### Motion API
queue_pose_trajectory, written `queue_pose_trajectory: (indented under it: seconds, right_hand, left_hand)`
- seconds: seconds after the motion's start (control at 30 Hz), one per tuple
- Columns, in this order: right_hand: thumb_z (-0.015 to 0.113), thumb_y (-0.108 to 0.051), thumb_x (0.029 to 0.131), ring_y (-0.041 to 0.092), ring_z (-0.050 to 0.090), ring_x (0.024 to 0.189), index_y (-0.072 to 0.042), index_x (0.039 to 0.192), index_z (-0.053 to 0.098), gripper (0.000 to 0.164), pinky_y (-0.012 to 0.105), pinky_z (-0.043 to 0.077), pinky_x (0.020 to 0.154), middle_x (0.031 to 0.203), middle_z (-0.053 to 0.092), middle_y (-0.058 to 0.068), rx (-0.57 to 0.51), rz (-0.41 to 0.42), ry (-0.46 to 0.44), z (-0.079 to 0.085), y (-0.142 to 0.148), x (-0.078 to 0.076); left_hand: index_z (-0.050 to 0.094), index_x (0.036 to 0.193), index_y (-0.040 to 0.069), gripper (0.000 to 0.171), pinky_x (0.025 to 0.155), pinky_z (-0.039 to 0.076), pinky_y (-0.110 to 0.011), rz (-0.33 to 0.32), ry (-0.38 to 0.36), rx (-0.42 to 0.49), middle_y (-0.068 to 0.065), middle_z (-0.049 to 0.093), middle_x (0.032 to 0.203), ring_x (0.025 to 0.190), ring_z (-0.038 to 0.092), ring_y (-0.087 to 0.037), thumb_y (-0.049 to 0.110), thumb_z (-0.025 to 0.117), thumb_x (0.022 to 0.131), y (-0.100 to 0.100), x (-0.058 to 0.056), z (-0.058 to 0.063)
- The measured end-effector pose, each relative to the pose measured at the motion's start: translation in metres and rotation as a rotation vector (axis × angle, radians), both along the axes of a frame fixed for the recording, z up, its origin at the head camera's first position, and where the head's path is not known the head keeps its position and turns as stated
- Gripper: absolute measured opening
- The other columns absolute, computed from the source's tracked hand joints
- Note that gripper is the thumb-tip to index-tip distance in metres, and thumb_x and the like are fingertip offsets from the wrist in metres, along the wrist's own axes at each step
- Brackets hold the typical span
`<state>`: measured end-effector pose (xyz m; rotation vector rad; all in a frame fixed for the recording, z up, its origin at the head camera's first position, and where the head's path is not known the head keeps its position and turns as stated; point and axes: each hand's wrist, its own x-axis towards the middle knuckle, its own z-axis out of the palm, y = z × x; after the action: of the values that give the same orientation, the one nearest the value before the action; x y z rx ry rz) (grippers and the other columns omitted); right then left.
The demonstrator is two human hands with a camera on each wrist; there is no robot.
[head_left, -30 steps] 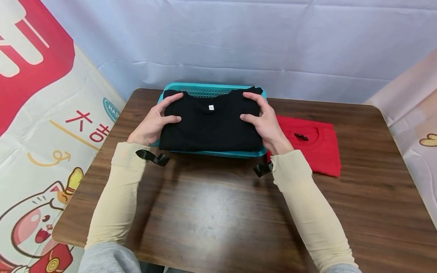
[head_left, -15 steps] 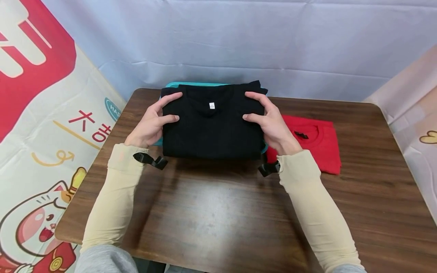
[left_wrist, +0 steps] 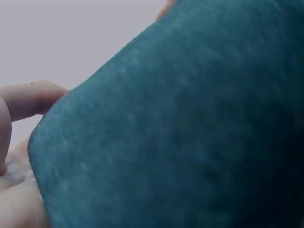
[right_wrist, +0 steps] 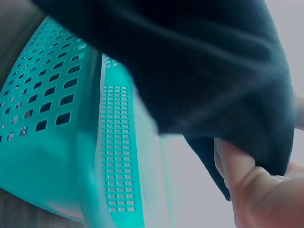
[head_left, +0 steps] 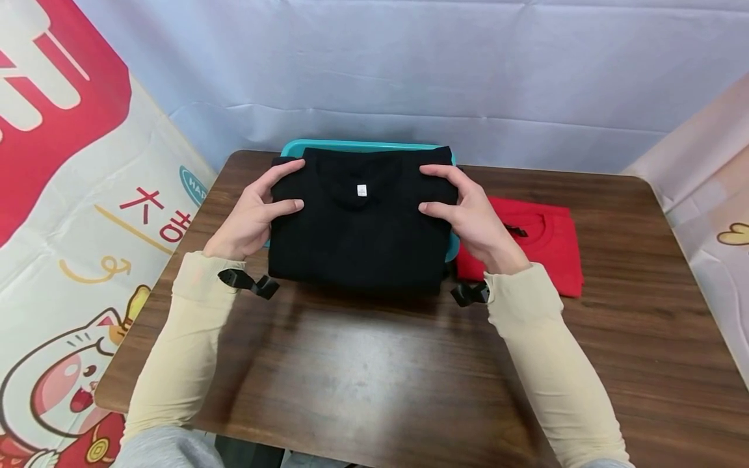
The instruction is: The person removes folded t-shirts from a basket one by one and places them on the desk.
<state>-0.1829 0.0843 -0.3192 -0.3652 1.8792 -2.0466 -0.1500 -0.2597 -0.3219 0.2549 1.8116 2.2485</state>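
A folded black T-shirt (head_left: 357,240) with a small white neck label hangs in front of and over the turquoise basket (head_left: 351,144), covering most of it in the head view. My left hand (head_left: 248,214) grips the shirt's left side, thumb on top and other fingers beneath. On the opposite side my right hand (head_left: 471,211) holds it the same way. Dark cloth (left_wrist: 166,123) fills most of the left wrist view. From the right wrist, the shirt's edge (right_wrist: 213,95) shows above the basket's perforated wall (right_wrist: 52,90).
To the right of the basket, a folded red T-shirt (head_left: 538,240) lies on the brown wooden table (head_left: 363,377). A pale curtain (head_left: 398,65) hangs behind the table, and a printed cloth (head_left: 76,273) borders its left side.
The black shirt has come up from the basket and toward me, its near edge now lower in the head view. Both hands keep their grip, and the red shirt has not moved.
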Motion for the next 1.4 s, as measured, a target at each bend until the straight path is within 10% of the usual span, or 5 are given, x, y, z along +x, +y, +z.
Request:
queue_pose_trajectory:
  seconds: [0.4,0.63,1.07,1.23,1.4]
  right_hand:
    - [0.063,-0.003,0.09,0.02,0.062,0.103,-0.017,0.138,0.049,0.051,0.024,0.055,0.077,0.125,0.056,0.007,0.073,0.029,0.029,0.001,0.006,0.011]
    - [0.067,-0.01,0.089,0.01,0.056,0.06,-0.021,0.137,0.051,0.052,0.022,0.047,0.06,0.09,0.066,-0.002,0.172,0.034,0.078,0.001,0.011,0.02]
    - [0.072,-0.017,0.086,0.016,0.046,0.044,-0.024,0.136,0.051,0.055,0.032,0.05,0.051,0.067,0.059,-0.008,0.296,0.086,0.153,-0.002,0.015,0.039]
    - [0.073,-0.017,0.085,0.015,0.041,0.04,-0.024,0.134,0.051,0.054,0.033,0.046,0.045,0.049,0.047,-0.003,0.311,0.125,0.139,-0.004,0.014,0.047]
    - [0.074,-0.017,0.085,0.015,0.047,0.042,-0.022,0.133,0.051,0.054,0.039,0.057,0.058,0.056,0.054,-0.004,0.286,0.18,0.106,-0.006,0.014,0.054]
  left_hand:
    - [0.038,0.148,0.025,0.069,0.043,0.04,-0.019,0.01,0.03,-0.167,-0.006,0.041,0.149,0.095,0.068,-0.013,-0.001,0.063,0.09,-0.007,0.017,0.005]
    - [0.037,0.149,0.024,0.073,0.038,0.036,-0.02,-0.006,0.033,-0.203,0.0,0.033,0.152,0.077,0.067,-0.011,-0.004,0.064,0.088,-0.012,0.028,0.008]
    - [0.039,0.148,0.024,0.071,0.037,0.018,-0.033,-0.035,-0.028,-0.345,0.006,0.02,0.155,0.037,0.019,-0.02,0.0,0.068,0.087,-0.021,0.05,0.007]
    - [0.041,0.146,0.023,0.069,0.036,0.016,-0.036,-0.051,-0.036,-0.398,0.011,0.054,0.095,0.036,0.017,-0.021,0.004,0.069,0.087,-0.025,0.057,0.004]
    - [0.041,0.146,0.022,0.068,0.035,0.014,-0.037,-0.093,-0.036,-0.426,0.002,0.016,0.047,0.035,0.014,-0.021,0.005,0.07,0.086,-0.032,0.064,-0.001]
